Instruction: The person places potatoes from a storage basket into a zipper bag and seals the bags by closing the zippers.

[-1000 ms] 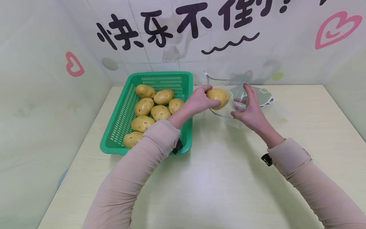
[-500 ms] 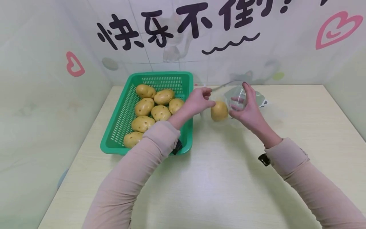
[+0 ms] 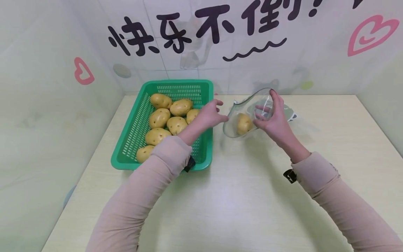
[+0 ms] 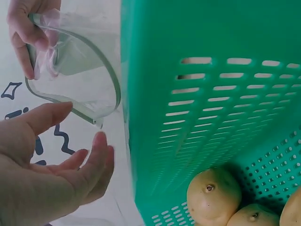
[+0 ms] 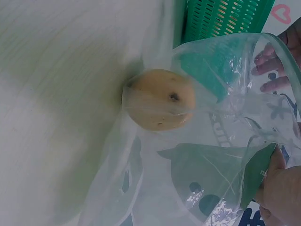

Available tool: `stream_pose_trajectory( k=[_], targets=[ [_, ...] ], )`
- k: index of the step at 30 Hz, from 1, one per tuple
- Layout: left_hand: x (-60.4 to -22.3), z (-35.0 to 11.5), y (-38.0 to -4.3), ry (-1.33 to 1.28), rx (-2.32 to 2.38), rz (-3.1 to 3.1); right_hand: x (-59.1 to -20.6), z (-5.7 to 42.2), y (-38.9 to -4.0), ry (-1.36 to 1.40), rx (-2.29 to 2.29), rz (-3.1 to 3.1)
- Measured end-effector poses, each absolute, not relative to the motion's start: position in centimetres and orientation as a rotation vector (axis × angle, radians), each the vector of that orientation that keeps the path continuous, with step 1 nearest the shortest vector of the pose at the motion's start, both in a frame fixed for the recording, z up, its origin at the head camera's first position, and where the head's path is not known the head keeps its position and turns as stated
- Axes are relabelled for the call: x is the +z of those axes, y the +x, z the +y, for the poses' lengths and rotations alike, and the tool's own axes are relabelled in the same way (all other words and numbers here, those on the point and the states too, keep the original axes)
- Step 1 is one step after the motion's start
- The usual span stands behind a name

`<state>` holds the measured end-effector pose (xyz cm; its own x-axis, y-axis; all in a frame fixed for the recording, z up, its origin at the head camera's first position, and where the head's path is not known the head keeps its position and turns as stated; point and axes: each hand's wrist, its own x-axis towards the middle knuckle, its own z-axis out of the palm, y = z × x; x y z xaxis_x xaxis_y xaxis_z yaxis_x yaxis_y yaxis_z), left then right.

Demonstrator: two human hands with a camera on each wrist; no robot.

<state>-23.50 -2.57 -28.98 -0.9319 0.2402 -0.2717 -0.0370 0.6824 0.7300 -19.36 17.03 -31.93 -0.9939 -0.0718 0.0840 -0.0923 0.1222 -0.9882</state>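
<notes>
A clear zip-top plastic bag (image 3: 232, 128) with a green print hangs over the table with its mouth spread open toward the left. My right hand (image 3: 273, 113) pinches its rim. Inside the bag lies one potato (image 3: 244, 123), seen through the plastic (image 5: 193, 155) in the right wrist view, low in the bag. My left hand (image 3: 210, 114) holds nothing; its fingers are apart, just left of the bag's mouth and over the right edge of a green basket (image 3: 207, 150). Several potatoes (image 3: 157, 136) sit in the basket, some partly hidden by the left arm.
The pale wooden table (image 3: 220, 203) runs back to a white wall (image 3: 252, 77) with black characters and a pink heart (image 3: 373, 35). The basket's tall slotted side (image 4: 202, 94) stands right beside the left hand.
My left hand has let go of the potato, which dropped from the bag's mouth into the bag. The left hand has drawn back left toward the basket. The right hand keeps its grip.
</notes>
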Motion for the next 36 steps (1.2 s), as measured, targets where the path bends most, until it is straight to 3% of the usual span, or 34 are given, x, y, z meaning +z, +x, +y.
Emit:
stream_pose_trajectory(
  k=[8, 28, 36],
  targets=[
    [-29.4, -2.2, -23.4, 0.258, 0.882, 2.501, -31.3, 17.2, -19.5, 0.153, 2.162, -2.2],
    [-29.1, -2.2, -23.5, 0.282, 1.323, 2.51, -29.7, 19.0, -19.7, 0.163, 2.172, -2.105],
    [-27.6, -2.4, -23.7, 0.263, 1.348, 2.646, -28.2, 20.1, -20.4, 0.003, 1.745, -2.236]
  ],
)
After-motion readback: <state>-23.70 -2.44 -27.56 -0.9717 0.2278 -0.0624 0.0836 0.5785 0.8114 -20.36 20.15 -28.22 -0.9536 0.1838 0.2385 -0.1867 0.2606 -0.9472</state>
